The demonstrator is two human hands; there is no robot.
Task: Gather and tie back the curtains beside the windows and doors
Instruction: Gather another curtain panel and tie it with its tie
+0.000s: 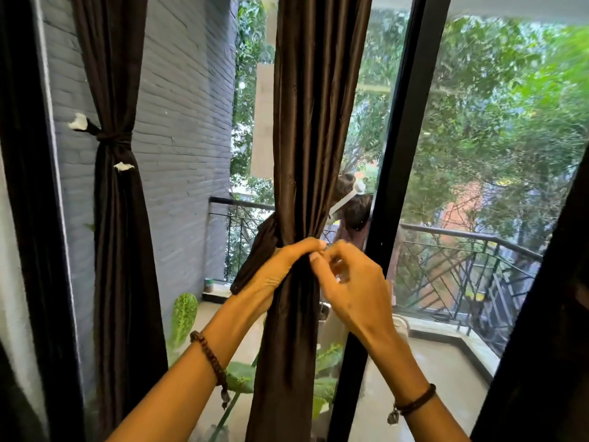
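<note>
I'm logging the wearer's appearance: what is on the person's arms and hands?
No sleeves or gloves show. At the wrist of the left hand sits a dark brown beaded bracelet with a small hanging end; at that of the right hand, a dark cord bracelet with a small greyish charm.

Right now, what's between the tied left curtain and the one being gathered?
Head view: a grey brick wall, balcony railing and, low down, green plant leaves. The left hand grips the middle curtain.

both forearms reach up and inward. the left grip (pixel 280 269) curls round the curtain (pixel 312 154); the right grip (pixel 353 282), fingers bent and blurred, meets its fingertips.
</note>
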